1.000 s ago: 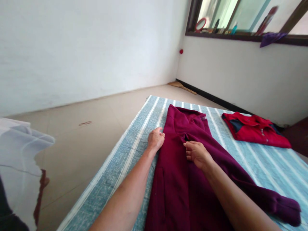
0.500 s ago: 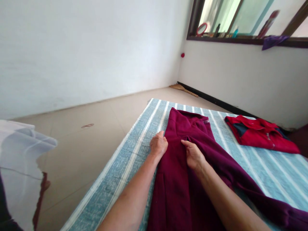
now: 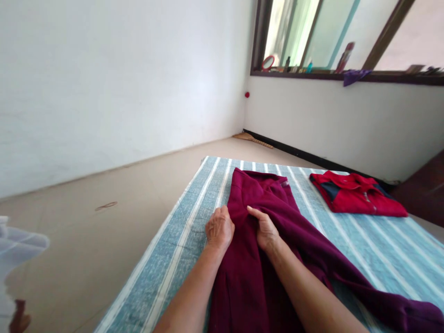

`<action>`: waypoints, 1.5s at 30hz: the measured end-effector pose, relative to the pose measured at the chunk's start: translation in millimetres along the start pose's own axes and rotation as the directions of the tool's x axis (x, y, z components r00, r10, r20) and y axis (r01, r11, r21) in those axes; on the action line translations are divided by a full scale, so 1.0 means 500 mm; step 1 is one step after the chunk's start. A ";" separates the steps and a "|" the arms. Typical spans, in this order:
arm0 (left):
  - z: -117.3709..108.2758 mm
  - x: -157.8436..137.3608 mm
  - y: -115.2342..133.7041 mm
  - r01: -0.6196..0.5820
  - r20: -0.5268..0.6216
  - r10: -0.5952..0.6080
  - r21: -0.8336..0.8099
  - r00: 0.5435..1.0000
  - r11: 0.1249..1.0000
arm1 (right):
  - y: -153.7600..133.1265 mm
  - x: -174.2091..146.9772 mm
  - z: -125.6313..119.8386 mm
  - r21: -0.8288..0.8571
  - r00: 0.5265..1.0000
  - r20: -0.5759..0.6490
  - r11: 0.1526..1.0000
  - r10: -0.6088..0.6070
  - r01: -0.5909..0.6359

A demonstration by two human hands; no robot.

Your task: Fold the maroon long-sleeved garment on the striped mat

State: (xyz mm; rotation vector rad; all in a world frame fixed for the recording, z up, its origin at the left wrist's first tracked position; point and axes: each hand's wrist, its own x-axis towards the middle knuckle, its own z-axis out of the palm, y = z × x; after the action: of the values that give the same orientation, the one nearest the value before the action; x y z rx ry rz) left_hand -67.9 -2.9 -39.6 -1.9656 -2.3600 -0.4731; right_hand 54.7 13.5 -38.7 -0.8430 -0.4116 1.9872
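Maroon trousers (image 3: 239, 286) lie lengthwise on a blue-and-white striped cloth, waist end away from me. One leg runs toward me, and the other slants off to the lower right, ending in a cuff. My left hand (image 3: 220, 227) is closed on the outer edge of the near leg, just below the hip. On that leg's inner edge, near the crotch, my right hand (image 3: 267, 230) grips the fabric with its thumb stretched along the top. The fingers of my right hand are mostly hidden. A small pale label shows at the waistband.
A folded red jacket (image 3: 360, 194) with dark blue patches lies at the right on the striped cloth (image 3: 173, 259). White sheer fabric (image 3: 21, 249) hangs at the left. A thin loop (image 3: 106, 206) is on the floor. Bottles and a round mirror (image 3: 268, 63) line the windowsill.
The view has turned right and tilted up somewhat, so the room appears shifted left and down. Both hands keep their places on the trousers, which lie nearly the same.
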 end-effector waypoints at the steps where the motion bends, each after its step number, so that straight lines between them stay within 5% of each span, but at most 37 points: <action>1: 0.001 0.001 -0.004 -0.004 -0.006 0.004 -0.001 1.000 1.000 | 0.000 0.005 0.003 0.004 1.000 0.001 1.000 -0.006 0.006; 7: -0.009 -0.001 0.001 -0.073 -0.116 0.073 0.009 0.991 0.997 | 0.001 0.017 0.006 -0.015 1.000 -0.003 1.000 -0.018 0.018; 11: 0.000 -0.006 0.035 -0.233 -0.199 0.208 -0.111 0.958 0.966 | 0.002 0.027 0.001 -0.073 0.993 -0.095 0.995 -0.069 0.062; 15: 0.042 -0.010 0.047 -0.280 -0.114 0.259 -0.237 0.959 0.930 | 0.007 0.009 -0.002 -0.186 0.975 -0.167 0.976 -0.148 0.117; 19: 0.061 -0.018 0.038 -0.276 -0.014 0.281 -0.230 0.960 0.933 | 0.001 -0.069 -0.019 -0.345 0.980 -0.102 0.930 -0.171 0.127; 21: 0.061 -0.022 0.038 -0.274 0.002 0.281 -0.220 0.960 0.936 | -0.020 -0.108 -0.032 -0.605 0.988 -0.045 0.791 -0.147 0.090; 24: 0.059 -0.028 0.044 -0.259 0.006 0.265 -0.191 0.964 0.947 | -0.083 -0.120 -0.038 -0.894 0.984 0.117 0.417 -0.134 0.163; 27: 0.060 -0.035 0.051 -0.248 0.018 0.254 -0.164 0.967 0.955 | -0.159 -0.053 -0.015 -0.950 0.862 0.299 -0.040 -0.410 0.310; 28: 0.060 -0.038 0.052 -0.244 0.020 0.250 -0.155 0.968 0.957 | -0.181 -0.017 -0.004 -0.951 0.808 0.309 -0.158 -0.502 0.266; 29: 0.061 -0.040 0.053 -0.242 0.019 0.247 -0.146 0.969 0.959 | -0.199 0.023 0.009 -0.955 0.789 0.296 -0.184 -0.538 0.233; 36: 0.066 -0.052 0.054 -0.220 0.049 0.226 -0.110 0.973 0.969 | -0.228 0.258 0.062 -0.973 0.833 0.215 -0.184 -0.510 0.139; 41: 0.065 -0.057 0.056 -0.216 0.054 0.223 -0.122 0.973 0.969 | -0.224 0.326 0.078 -0.989 0.901 0.138 -0.113 -0.411 0.099; 45: 0.063 -0.059 0.058 -0.224 0.063 0.232 -0.117 0.971 0.968 | -0.219 0.358 0.092 -0.990 0.908 0.136 -0.085 -0.396 0.112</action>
State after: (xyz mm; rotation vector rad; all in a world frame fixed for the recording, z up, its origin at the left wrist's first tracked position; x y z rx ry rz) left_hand -28.6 -18.6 -69.9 -2.3078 -2.1518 -0.5329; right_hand 26.9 225.3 -13.6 -1.6528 -1.9365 0.8246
